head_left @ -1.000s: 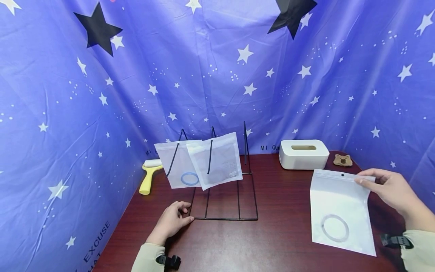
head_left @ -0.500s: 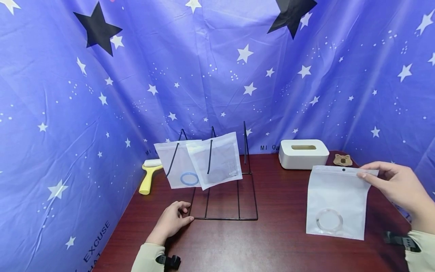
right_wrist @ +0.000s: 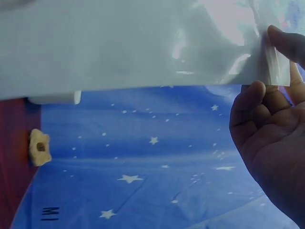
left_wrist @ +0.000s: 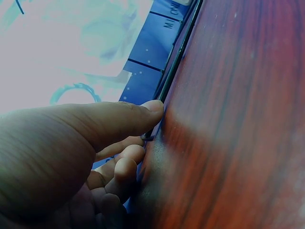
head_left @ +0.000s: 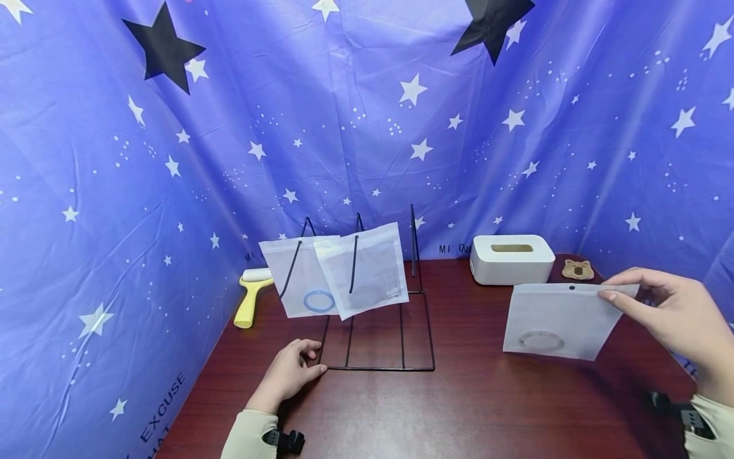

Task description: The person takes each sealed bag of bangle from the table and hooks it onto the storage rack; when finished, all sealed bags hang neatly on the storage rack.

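A black wire rack [head_left: 378, 369] stands on the table. My left hand [head_left: 288, 371] pinches its front left corner, the thumb [left_wrist: 128, 117] on the wire and the fingers curled beside it. From the rack's left prong hangs a white zip bag [head_left: 309, 274] with a blue ring in it; from the middle prong, a second zip bag [head_left: 381, 268] overlaps the first. The right prong [head_left: 413, 242] carries nothing. Off to the right, my right hand [head_left: 682, 312] pinches the top right corner of another white zip bag [head_left: 562, 319], which has a hang hole and a pale ring inside.
Behind the held bag sit a white tissue box [head_left: 512, 264] and a small brown bear-shaped piece [head_left: 577, 269]. A yellow-handled roller [head_left: 246, 306] lies left of the rack. Purple star-printed cloth [head_left: 367, 127] walls in the table [head_left: 459, 408] at the back and sides.
The bag in my right hand has come up and its lower end has swung back, so it looks shorter from above. My left hand and the rack have stayed put.
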Available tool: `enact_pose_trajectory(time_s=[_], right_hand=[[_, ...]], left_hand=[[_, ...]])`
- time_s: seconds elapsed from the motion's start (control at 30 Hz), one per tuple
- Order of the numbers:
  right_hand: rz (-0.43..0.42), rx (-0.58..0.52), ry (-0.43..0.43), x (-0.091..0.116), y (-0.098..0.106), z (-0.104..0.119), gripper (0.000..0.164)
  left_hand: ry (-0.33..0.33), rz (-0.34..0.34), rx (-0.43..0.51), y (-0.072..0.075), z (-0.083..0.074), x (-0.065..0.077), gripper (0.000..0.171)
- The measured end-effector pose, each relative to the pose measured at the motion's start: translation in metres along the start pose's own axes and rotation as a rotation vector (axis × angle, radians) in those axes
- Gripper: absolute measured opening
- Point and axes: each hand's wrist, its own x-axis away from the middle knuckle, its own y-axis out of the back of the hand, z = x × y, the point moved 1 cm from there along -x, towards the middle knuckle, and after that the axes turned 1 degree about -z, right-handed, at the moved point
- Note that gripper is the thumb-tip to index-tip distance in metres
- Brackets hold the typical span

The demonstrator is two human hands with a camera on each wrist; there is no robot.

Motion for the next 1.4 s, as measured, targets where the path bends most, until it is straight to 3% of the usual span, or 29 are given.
enact_pose_trajectory(time_s=[0.33, 0.53, 0.7, 0.87, 1.0, 1.4], right_hand=[[-0.064, 0.021, 0.032, 0.001, -0.001, 0.036, 0.017], [-0.093, -0.055, 0.074, 0.002, -0.006, 0.053, 0.021], [-0.118, -0.196, 0.150, -0.003, -0.011, 0.065, 0.024], [-0.129, -0.490, 0.272, -0.012, -0.021, 0.072, 0.021], [-0.122, -0.703, 0.307, -0.019, -0.030, 0.078, 0.020], [-0.106, -0.920, 0.313, -0.030, -0.050, 0.098, 0.022]], left_hand=[[0.005, 0.005, 0.005, 0.000, -0.001, 0.001, 0.043], [0.006, 0.003, 0.002, 0.000, -0.002, 0.001, 0.043], [0.009, 0.006, 0.011, 0.001, -0.001, 0.001, 0.042], [0.009, 0.005, 0.009, 0.001, -0.001, 0.000, 0.042], [0.006, 0.004, 0.008, 0.001, 0.000, 0.000, 0.042], [0.008, 0.002, 0.009, 0.001, -0.001, 0.000, 0.042]])
